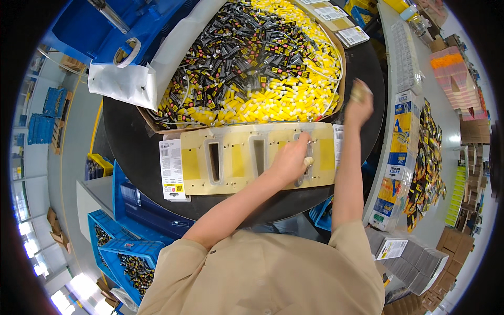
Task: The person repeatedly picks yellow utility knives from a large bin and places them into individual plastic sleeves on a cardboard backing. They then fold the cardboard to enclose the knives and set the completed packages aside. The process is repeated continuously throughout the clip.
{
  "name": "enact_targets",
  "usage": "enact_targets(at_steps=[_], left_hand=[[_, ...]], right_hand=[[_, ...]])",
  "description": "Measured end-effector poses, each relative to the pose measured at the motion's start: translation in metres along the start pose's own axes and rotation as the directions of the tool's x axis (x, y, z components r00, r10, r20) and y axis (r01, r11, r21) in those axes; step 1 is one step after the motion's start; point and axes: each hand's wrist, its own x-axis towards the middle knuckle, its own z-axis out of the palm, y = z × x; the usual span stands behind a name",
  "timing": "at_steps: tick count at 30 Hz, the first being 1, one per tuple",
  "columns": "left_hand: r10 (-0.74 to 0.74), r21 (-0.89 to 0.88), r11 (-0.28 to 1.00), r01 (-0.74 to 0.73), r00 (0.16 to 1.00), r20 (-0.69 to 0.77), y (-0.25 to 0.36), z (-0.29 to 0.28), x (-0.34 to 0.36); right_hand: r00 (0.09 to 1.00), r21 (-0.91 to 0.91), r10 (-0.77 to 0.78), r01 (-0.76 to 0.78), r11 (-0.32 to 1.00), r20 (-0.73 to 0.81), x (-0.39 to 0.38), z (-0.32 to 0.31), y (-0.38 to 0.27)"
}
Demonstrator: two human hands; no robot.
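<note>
My left hand (294, 157), with a pale cover on a fingertip, rests at the rightmost slot of a yellow slotted board (236, 163), its fingers curled over a clear plastic piece; what it grips is unclear. My right hand (359, 102) is raised right of the heaped box, its fingers blurred, with something pale at them. Behind the board, a cardboard box (341, 84) holds many small black tubes (241, 52) and yellow-and-white tubes (273, 102). Printed white cards (173, 170) lie under both ends of the board, on a round black table (136, 157).
A blue machine tray (73, 31) with a white sheet stands back left. Blue crates (128, 249) of small pieces sit low at left. A side table (383, 199) at right carries stacked printed packages (399, 131). Grey card stacks (412, 268) lie lower right.
</note>
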Motion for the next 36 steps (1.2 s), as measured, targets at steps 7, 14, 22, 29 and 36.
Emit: enact_targets(at_steps=[7,14,22,29,36], left_hand=[[-0.175,0.167,0.967,0.192,0.978,-0.112,0.005,-0.001,0.009],[-0.172,-0.134,0.978,0.161,0.982,-0.075,-0.009,-0.032,-0.02],[-0.22,0.134,0.962,0.238,0.966,-0.135,-0.03,-0.073,-0.047],[-0.312,0.264,0.897,0.354,0.932,-0.186,-0.035,-0.083,-0.06],[-0.287,-0.212,0.943,0.257,0.95,-0.121,-0.072,-0.117,-0.104]], right_hand=[[0.701,-0.065,-0.394,0.531,0.845,0.595,0.0,0.102,-0.021],[0.538,0.149,-0.291,0.292,0.945,0.792,0.036,0.007,-0.076],[0.15,0.087,-0.15,0.362,0.928,0.977,-0.013,-0.04,-0.118],[0.711,0.024,-0.126,0.152,0.988,0.692,-0.055,0.088,-0.122],[0.773,-0.085,0.088,-0.043,0.995,0.629,-0.068,0.161,-0.117]])
